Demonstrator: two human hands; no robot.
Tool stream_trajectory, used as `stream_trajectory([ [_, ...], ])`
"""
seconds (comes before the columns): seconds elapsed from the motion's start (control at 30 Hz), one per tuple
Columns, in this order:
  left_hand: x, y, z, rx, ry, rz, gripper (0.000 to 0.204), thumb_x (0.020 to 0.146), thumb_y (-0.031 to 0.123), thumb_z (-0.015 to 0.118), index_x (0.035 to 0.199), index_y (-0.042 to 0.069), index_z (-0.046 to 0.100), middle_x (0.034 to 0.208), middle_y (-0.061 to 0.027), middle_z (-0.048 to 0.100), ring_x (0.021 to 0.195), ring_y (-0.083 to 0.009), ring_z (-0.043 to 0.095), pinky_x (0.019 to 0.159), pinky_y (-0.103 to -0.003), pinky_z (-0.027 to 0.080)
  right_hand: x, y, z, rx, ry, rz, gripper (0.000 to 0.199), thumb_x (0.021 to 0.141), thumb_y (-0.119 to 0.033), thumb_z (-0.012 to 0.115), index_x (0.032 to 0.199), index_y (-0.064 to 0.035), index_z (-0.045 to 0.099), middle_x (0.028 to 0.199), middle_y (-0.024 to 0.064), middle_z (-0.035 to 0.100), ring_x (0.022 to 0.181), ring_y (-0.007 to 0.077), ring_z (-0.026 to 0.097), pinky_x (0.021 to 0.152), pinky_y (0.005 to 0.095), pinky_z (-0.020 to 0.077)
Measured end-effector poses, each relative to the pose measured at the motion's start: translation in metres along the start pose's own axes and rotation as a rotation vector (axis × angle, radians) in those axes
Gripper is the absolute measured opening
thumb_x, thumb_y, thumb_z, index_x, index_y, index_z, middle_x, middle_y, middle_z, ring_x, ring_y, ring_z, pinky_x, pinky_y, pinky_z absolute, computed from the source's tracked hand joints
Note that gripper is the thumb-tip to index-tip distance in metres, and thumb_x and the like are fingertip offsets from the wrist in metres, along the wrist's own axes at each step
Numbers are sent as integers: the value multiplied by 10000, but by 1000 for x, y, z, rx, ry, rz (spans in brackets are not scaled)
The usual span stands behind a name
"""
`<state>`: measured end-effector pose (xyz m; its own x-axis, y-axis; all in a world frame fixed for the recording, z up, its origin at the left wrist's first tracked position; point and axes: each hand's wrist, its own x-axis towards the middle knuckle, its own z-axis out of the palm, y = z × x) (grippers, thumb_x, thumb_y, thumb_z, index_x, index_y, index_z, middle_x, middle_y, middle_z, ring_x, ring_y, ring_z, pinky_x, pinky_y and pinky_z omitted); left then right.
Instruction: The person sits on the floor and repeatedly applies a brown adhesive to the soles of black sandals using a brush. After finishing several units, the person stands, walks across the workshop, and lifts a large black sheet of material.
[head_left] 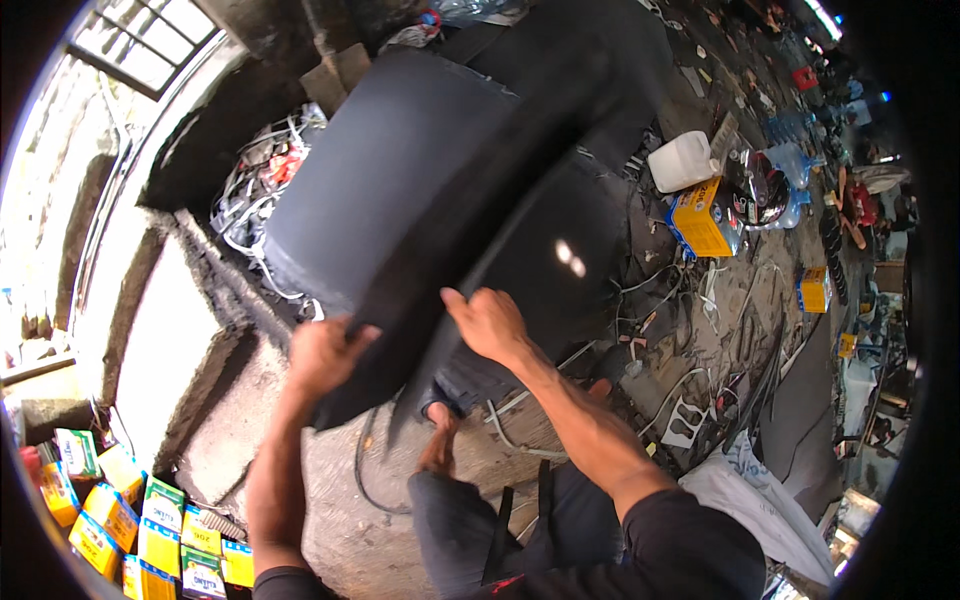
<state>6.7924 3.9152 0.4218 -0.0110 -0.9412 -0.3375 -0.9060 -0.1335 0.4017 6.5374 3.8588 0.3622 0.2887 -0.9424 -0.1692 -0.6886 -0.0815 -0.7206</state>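
Black and matte, the big curved panel (420, 190) looks like moulded plastic or sheet, broad and smooth, bowed across its width, with a dull sheen and a thin raised ridge running down toward its lower end. It is held up off the ground in front of the person, tilted away over a tangle of white cables (262, 190). The left hand (325, 355) is clenched on the panel's lower edge, fingers wrapped over it. The right hand (490, 325) grasps the same edge just beside, thumb on top. A bare foot (438, 440) shows below on the concrete floor (340, 510). Off to the right stand a white jug (683, 160) and a yellow box (703, 218).
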Motion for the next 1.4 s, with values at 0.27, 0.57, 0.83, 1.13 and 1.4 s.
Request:
stream_trajectory([
  [0.27, -61, -364, -175, -425, 534, -465, 390, 992, 268, 628, 1289, 15, 631, 1200, -115, 694, 1130, -221, 632, 1029, -361, 452, 17, -229, 104, 278, -74, -621, 363, 1017, -241, 530, 746, -39, 664, 425, 91, 475, 373, 274, 531, 368, 405, 442],
  [0.57, -130, -137, 47, -849, -102, -119, 808, 895, 194, 687, 1561, 39, 257, 1555, -168, 379, 1414, -320, 392, 1168, -442, 300, -15, -132, 98, 188, -108, -182, 566, 1054, -380, 452, 649, -32, 640, 427, 133, 499, 336, 288, 502, 381, 442, 408],
  [0.83, -141, 55, 135, -483, -167, 180, 917, 835, 274, 759, 1537, -23, 249, 1564, -271, 308, 1453, -393, 322, 1182, -431, 310, -122, -10, 21, 235, -69, 474, 755, 993, -567, 442, 583, 40, 624, 538, 235, 589, 609, 435, 663, 605, 495, 519],
  [1.13, -153, 78, 189, -306, -208, 48, 533, 945, 160, 582, 1463, 111, 463, 1352, -188, 591, 1166, -357, 623, 950, -424, 530, -168, 41, -1, 228, -73, 608, 521, 992, -451, 539, 1098, 47, 649, 1018, 277, 688, 973, 486, 645, 800, 504, 516],
  [1.4, -206, 52, 141, -291, -103, 70, 485, 897, 34, 596, 1374, 119, 578, 1254, -186, 656, 1088, -358, 666, 893, -408, 558, -224, -4, 13, 284, -37, 429, 582, 1006, -500, 511, 739, -5, 660, 642, 137, 670, 649, 338, 689, 618, 426, 523],
])
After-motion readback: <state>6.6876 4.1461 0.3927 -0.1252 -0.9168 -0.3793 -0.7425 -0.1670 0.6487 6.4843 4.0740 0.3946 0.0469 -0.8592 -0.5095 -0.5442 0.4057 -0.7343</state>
